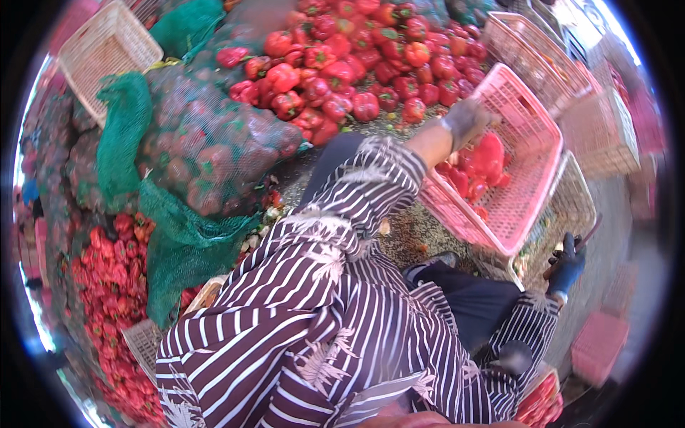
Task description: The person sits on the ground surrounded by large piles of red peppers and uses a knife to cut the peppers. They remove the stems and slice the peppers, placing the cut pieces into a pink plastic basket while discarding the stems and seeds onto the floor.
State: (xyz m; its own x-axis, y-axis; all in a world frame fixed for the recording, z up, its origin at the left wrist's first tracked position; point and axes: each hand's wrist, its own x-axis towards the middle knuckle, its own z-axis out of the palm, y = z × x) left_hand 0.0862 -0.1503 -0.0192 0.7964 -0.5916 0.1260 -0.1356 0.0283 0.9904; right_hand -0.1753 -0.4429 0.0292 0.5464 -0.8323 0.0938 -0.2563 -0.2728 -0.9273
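Note:
My left hand, in a greyish glove, reaches over the near side of a pink plastic crate. Halved or cut red bell peppers lie in the crate just below it. The hand is blurred, so whether anything is in its fingers is unclear. Off to the right, my right hand wears a dark blue glove and grips a small knife, its blade pointing away. Beside that hand stands a pale plastic crate, partly covered by the pink one, with scraps in it.
Whole red bell peppers are heaped on the ground ahead. A filled mesh sack and green netting lie left, near more red peppers. Further crates stand at upper right; another pink crate sits lower right.

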